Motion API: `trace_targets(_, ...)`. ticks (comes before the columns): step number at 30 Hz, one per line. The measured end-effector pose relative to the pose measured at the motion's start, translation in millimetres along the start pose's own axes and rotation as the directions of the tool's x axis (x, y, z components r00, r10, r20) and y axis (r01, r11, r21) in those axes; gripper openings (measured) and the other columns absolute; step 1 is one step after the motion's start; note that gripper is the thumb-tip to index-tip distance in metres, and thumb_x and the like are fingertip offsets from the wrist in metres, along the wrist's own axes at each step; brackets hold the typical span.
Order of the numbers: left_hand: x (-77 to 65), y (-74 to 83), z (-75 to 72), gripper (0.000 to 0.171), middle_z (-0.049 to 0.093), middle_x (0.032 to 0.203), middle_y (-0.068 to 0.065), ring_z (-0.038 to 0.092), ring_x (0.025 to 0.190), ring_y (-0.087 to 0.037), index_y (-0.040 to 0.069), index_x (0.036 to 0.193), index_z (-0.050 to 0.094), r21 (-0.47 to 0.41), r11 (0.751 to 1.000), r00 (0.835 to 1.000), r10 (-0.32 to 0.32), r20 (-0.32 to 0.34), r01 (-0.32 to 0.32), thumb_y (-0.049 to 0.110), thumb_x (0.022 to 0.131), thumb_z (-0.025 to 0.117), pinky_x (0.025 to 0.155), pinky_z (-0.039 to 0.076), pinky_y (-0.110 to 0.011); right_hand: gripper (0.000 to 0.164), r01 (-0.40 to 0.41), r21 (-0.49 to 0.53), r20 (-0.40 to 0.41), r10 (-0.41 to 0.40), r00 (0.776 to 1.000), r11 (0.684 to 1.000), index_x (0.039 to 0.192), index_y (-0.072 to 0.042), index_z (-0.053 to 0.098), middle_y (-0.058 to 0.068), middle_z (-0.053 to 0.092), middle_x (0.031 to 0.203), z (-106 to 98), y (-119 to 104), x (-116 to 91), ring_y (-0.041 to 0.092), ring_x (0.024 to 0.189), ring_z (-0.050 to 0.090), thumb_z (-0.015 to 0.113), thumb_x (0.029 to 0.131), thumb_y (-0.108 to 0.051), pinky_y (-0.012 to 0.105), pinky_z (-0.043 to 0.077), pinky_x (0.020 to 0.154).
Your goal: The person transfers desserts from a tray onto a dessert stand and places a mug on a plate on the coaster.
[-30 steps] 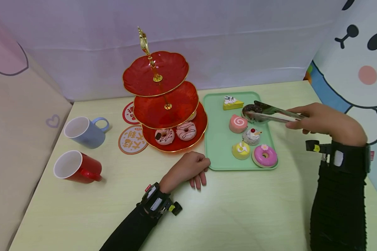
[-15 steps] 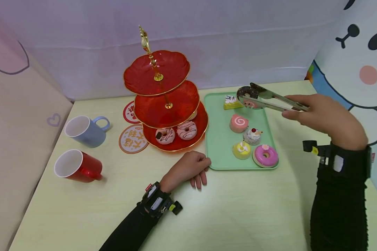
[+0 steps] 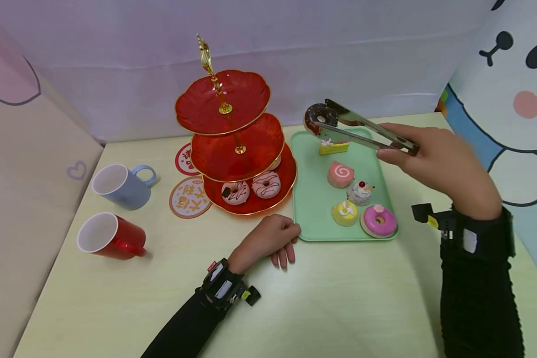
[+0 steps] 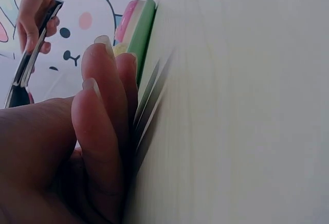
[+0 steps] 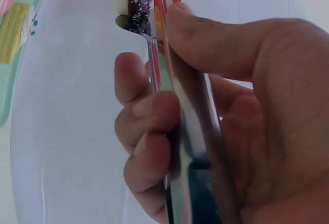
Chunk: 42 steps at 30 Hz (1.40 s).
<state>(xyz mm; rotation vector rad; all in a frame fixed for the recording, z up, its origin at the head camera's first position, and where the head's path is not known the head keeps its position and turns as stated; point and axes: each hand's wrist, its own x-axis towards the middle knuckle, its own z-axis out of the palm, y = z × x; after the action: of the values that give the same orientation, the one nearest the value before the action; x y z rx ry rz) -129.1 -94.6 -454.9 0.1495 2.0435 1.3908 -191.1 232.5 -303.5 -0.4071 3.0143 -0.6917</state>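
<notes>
My right hand (image 3: 443,161) grips a pair of metal tongs (image 3: 360,119), thumb on one side and fingers on the other. Between the tong tips is a chocolate donut (image 3: 313,113) with sprinkles, raised above the back left of the green tray (image 3: 313,219). In the right wrist view the donut (image 5: 140,11) shows edge-on. My left hand (image 3: 270,238) rests on the table at the tray's front left corner, fingers loosely bent. On the tray lie a yellow cake slice (image 3: 334,148), a pink swirl cake (image 3: 341,175), a white cherry cake (image 3: 360,194), a small yellow cake (image 3: 345,214) and a pink donut (image 3: 370,219).
Left of the tray stands a red three-tier stand (image 3: 246,94) with a gold handle; its lowest tier carries white donuts (image 3: 266,185). Two round coasters (image 3: 190,199) lie beside it. Farther left are a blue mug (image 3: 130,191) and a red mug (image 3: 127,238). A curtain hangs behind.
My right hand has lifted the chocolate donut with the tongs off the tray's back right and carried it left, past the cake slice. My left hand has stayed in place.
</notes>
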Motion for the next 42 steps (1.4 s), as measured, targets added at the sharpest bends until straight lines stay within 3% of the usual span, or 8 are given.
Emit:
trace_targets(8,0.0,0.5,0.0,0.034,0.074,0.069,-0.012,0.071,0.054,-0.035,0.003,0.085,0.065,0.008,1.000,1.000,0.003,-0.003,-0.003,0.025,0.106,0.050,0.044,0.056,-0.033,0.061,0.086,0.021,-0.021,-0.086,0.996,0.996,0.157,-0.019,0.055,0.014,0.073,0.105,10,-19,4,0.025,0.073,0.055,0.069,0.103,-0.044,0.041,0.038,0.057)
trace_targets(20,1.9,1.3,0.2,0.033,0.074,0.070,-0.013,0.071,0.054,-0.034,0.004,0.085,0.065,-0.006,1.000,1.000,0.003,0.008,-0.003,0.024,0.106,0.051,0.044,0.056,-0.033,0.058,0.170,0.017,-0.102,-0.168,0.981,0.985,0.156,-0.022,0.057,0.010,0.076,0.106,20,-37,4,0.022,0.060,0.049,0.072,0.102,-0.038,0.040,0.029,0.055)
trace_targets(38,0.3,-0.9,0.0,0.033,0.074,0.070,-0.012,0.071,0.054,-0.034,0.004,0.085,0.065,0.002,1.000,1.000,0.005,0.000,-0.005,0.025,0.106,0.050,0.044,0.056,-0.034,0.058,0.276,0.100,-0.167,-0.257,0.952,0.956,0.158,-0.024,0.055,0.006,0.076,0.105,50,-63,13,0.021,0.067,0.048,0.072,0.103,-0.032,0.040,0.032,0.056)
trace_targets(42,0.3,-1.1,0.0,0.033,0.074,0.070,-0.012,0.071,0.054,-0.034,0.004,0.086,0.065,0.002,1.000,1.000,0.003,0.001,-0.003,0.026,0.107,0.051,0.044,0.055,-0.033,0.058,0.290,0.102,-0.164,-0.271,0.948,0.952,0.158,-0.025,0.055,0.002,0.075,0.103,54,-65,15,0.019,0.069,0.051,0.073,0.102,-0.031,0.040,0.037,0.056)
